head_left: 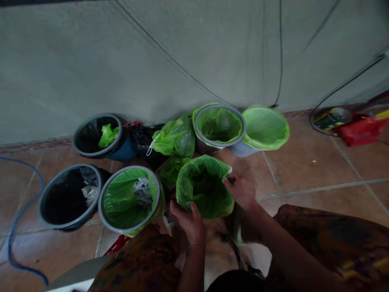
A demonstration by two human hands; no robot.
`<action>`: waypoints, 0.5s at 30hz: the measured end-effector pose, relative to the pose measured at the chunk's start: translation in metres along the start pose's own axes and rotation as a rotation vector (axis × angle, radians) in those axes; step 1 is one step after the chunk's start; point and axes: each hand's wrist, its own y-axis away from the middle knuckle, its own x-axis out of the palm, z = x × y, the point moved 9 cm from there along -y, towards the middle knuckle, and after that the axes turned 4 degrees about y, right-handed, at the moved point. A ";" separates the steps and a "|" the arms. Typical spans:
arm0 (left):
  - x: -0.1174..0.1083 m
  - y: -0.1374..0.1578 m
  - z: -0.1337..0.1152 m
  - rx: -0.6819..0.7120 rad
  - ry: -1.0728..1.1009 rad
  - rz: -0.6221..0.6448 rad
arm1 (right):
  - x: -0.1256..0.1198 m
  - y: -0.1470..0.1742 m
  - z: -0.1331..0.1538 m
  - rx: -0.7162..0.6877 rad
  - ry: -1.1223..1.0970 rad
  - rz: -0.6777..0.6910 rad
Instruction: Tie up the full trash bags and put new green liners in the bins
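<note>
In front of me stands a bin lined with a green bin liner [188, 180], whose edge is folded outward over the rim. My right hand [241, 190] pinches the liner's edge at the right of the rim. At the near left side, my left hand [191, 222] grips the liner, with the thumb at the rim and the fingers around the outside. The inside of this bin is dark. Just left of it is a grey-rimmed bin [103, 215] with a green liner and crumpled grey paper [142, 191] inside.
Two black-lined bins, a back one [88, 152] and a front one [45, 219], stand at the left. By the wall are a tied green bag [178, 138], a ringed green-lined bin [199, 125] and a pale one [267, 129]. A blue hose [13, 231] crosses the floor; a red object [361, 129] lies right.
</note>
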 end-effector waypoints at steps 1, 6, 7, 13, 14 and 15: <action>-0.003 0.004 -0.015 0.098 0.011 -0.002 | 0.002 0.004 -0.006 -0.004 -0.021 -0.003; 0.070 0.062 -0.072 0.488 -0.165 0.562 | 0.018 0.003 -0.027 0.048 -0.308 -0.050; 0.086 0.074 -0.074 0.507 -0.241 0.647 | 0.019 0.000 -0.033 0.065 -0.384 -0.055; 0.128 0.099 -0.070 0.619 -0.542 0.755 | 0.049 -0.002 -0.077 0.369 -0.981 0.078; 0.130 0.099 -0.068 0.642 -0.564 0.754 | 0.059 0.000 -0.079 0.420 -1.058 0.124; 0.131 0.099 -0.066 0.661 -0.581 0.756 | 0.068 0.003 -0.079 0.453 -1.118 0.175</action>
